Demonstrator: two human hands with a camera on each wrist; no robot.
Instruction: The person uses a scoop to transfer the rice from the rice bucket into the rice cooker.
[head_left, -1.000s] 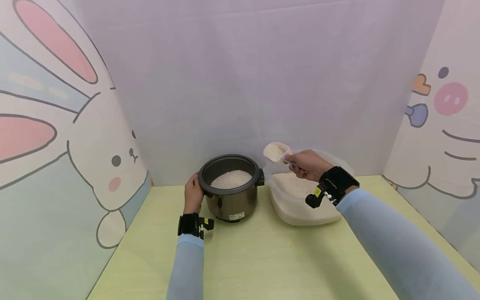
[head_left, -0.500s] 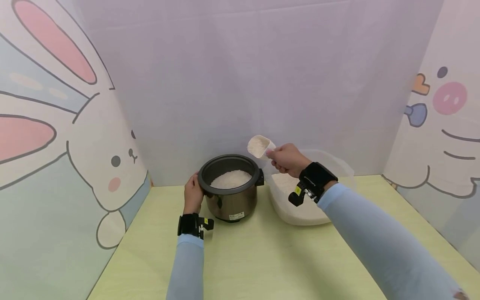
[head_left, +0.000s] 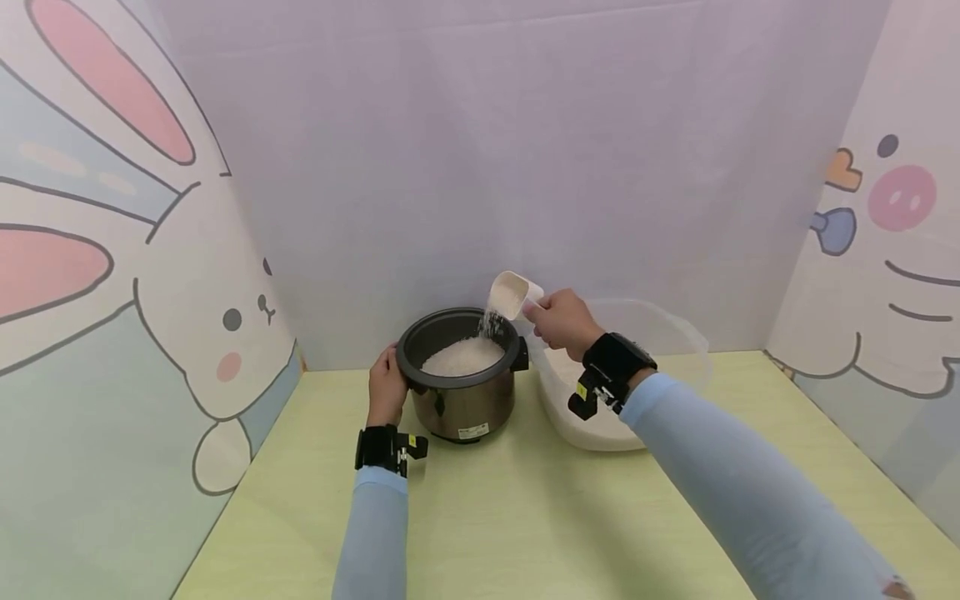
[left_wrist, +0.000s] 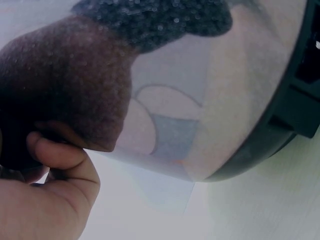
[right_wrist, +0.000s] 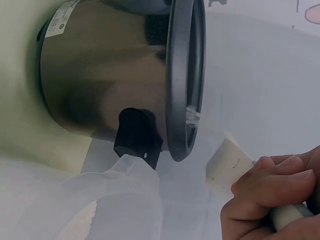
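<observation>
A rice cooker (head_left: 465, 408), dark rim and bronze-brown body, stands lidless with white rice (head_left: 462, 358) inside. At its left side my left hand (head_left: 387, 388) grips the cooker's black side handle (left_wrist: 17, 137), fingers curled under it in the left wrist view. My right hand (head_left: 564, 322) holds a white measuring scoop (head_left: 513, 295) by its handle, above the cooker's right rim. The scoop tips leftward, and grains stream from it into the cooker. In the right wrist view, the right fingers (right_wrist: 270, 192) wrap the scoop handle, and falling grains blur at the rim.
A translucent plastic tub (head_left: 645, 321) of rice stands right of the cooker, partly under my right forearm. Its rim is close to the cooker's right handle (right_wrist: 137, 135). The pale green table (head_left: 495, 517) ends at a lilac cloth (head_left: 450, 167) behind; cartoon-printed panels flank both sides.
My right hand has carried the filled scoop left from over the tub to the cooker. The scoop has tilted, and rice now pours out. The left hand and cooker stay put.
</observation>
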